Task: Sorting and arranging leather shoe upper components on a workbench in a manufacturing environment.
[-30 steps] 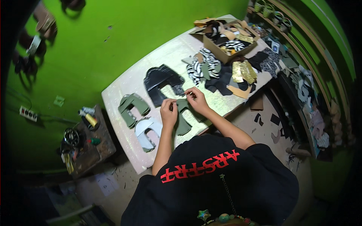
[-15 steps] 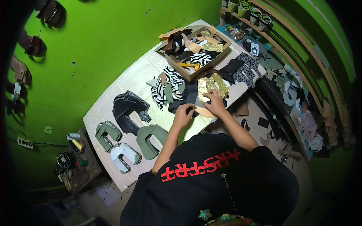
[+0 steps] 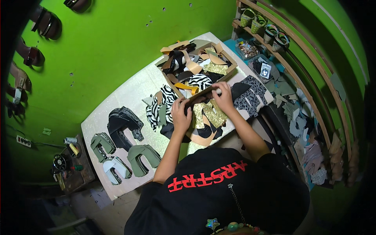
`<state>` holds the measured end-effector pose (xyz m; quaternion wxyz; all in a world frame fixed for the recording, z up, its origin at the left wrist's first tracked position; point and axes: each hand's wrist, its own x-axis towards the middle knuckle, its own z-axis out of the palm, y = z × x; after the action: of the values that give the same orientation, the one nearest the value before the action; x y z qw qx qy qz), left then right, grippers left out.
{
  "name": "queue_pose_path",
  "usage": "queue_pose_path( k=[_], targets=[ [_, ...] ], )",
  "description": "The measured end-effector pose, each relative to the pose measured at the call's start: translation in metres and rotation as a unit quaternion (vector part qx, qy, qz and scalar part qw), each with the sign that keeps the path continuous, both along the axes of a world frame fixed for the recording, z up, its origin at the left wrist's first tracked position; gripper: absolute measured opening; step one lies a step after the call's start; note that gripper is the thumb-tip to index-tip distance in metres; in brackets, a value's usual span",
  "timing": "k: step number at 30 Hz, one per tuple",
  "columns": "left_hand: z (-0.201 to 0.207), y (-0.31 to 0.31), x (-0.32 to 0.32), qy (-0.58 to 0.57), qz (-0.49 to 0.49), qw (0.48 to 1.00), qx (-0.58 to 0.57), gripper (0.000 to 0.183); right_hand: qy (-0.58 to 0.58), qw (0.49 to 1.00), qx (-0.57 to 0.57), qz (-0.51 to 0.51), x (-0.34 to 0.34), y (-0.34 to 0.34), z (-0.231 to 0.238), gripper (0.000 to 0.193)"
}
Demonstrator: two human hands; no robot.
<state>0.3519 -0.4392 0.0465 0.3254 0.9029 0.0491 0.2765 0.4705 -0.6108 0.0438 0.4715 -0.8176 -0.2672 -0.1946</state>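
Note:
My left hand (image 3: 181, 116) and my right hand (image 3: 224, 97) meet over a heap of cut shoe pieces on the pale worktable (image 3: 129, 96). Between them they grip a dark brown leather piece (image 3: 200, 98), one end in each hand. Just under the hands lies a gold glitter piece (image 3: 210, 114) on tan and black cut-outs. Zebra-striped pieces (image 3: 166, 102) lie to the left of my left hand. A cardboard box (image 3: 231, 69) full of mixed leather offcuts sits right behind the hands.
Stacks of green pieces (image 3: 143, 158), black pieces (image 3: 121, 122) and a pale-lined stack (image 3: 114, 169) lie on the table's left half. A small side stand (image 3: 72, 164) holds thread spools. Curved shelves (image 3: 301, 82) with sandals and scraps run along the right. Sandals hang on the green wall (image 3: 47, 25).
Both hands left the green pieces at the table's left and moved right to the heap by the box, where they took hold of a dark brown piece.

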Motion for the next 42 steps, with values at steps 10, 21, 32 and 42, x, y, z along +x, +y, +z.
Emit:
queue_pose_path(
  k=[10,21,32,42],
  targets=[
    [-0.008,-0.004,0.017,0.052,-0.027,0.998,-0.011,0.040,0.074,0.959,-0.269,0.045,0.140,0.044,0.003,0.039],
    [-0.016,0.005,0.021,0.011,-0.019,0.998,-0.054,0.038,0.086,0.927,-0.362,0.041,0.149,0.058,0.016,0.028],
    [-0.020,0.008,0.021,0.000,-0.021,0.997,-0.078,0.030,0.132,0.990,-0.022,0.051,0.182,0.024,0.020,0.008],
    [-0.019,0.008,0.022,-0.002,-0.028,0.996,-0.084,0.028,0.145,0.986,0.068,0.048,0.185,0.006,0.012,0.013]
  ],
)
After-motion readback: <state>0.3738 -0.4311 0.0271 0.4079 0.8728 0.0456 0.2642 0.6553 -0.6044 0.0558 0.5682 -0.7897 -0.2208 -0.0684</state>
